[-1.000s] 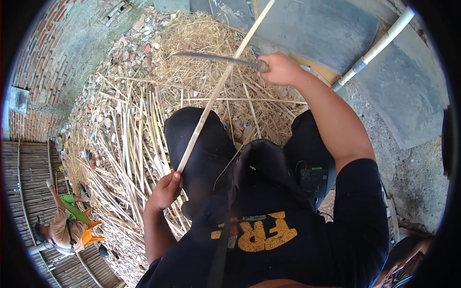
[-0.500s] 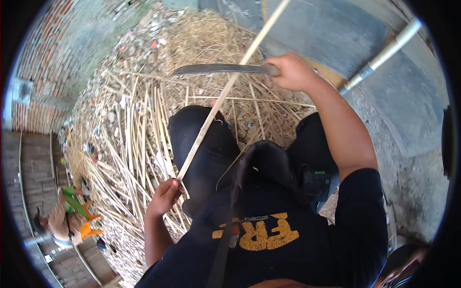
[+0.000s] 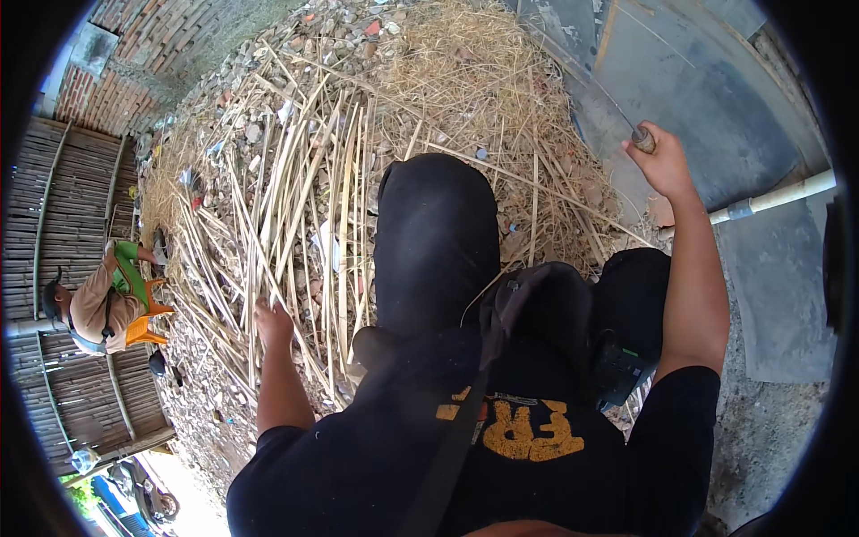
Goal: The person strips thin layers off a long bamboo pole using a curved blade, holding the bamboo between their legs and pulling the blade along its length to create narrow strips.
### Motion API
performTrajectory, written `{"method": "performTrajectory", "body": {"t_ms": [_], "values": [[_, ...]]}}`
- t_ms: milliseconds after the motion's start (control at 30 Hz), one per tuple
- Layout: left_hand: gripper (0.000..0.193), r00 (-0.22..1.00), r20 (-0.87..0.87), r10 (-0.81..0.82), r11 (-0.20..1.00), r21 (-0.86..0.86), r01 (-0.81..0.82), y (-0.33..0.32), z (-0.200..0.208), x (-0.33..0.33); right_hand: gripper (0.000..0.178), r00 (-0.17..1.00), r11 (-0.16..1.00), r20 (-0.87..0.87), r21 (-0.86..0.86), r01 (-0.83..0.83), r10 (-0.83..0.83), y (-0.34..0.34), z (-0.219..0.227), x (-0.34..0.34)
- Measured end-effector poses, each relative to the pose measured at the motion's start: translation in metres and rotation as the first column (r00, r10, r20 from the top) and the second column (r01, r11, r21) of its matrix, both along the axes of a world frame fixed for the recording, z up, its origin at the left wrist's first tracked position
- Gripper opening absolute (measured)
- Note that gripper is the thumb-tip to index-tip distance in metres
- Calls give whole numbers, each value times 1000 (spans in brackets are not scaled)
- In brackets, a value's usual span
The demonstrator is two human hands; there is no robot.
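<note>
While the right hand is wrapped around the knife, the left hand is at the loose pile of pale strips beside the knee, though whether it grips one cannot be told. No strip meets the blade, and which are finished or unworked does not show.

Pale straw-yellow strips, brown knife handle, black shirt with gold lettering, orange chair
</note>
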State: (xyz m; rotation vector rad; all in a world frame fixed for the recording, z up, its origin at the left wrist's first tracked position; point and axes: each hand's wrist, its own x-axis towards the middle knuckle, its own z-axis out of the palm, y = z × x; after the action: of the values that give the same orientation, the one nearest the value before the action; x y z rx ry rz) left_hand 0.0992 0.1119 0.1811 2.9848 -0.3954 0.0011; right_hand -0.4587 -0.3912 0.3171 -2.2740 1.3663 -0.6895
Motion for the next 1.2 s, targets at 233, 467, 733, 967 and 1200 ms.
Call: {"method": "performTrajectory", "body": {"t_ms": [233, 467, 733, 967, 1200], "values": [[67, 806, -590, -45, 975, 149, 163, 22, -87, 15, 23, 999, 1000, -28, 15, 25, -24, 4, 1, -3], [87, 617, -787, 17, 987, 113, 117, 5, -162, -40, 21, 997, 997, -55, 56, 53, -50, 12, -7, -6], [74, 733, -680, 20, 988, 128, 91, -26, -184, -16, 31, 968, 980, -246, 174, 92, -48, 12, -5, -3], [69, 753, -658, -15, 980, 141, 143, -46, -189, -15, 39, 970, 983, -240, 166, 82, -40, 13, -10, 8], [72, 751, -657, -64, 961, 162, 223, -40, -214, 1, 41, 961, 979, -274, 184, 86, -33, 11, -14, 6]]}}
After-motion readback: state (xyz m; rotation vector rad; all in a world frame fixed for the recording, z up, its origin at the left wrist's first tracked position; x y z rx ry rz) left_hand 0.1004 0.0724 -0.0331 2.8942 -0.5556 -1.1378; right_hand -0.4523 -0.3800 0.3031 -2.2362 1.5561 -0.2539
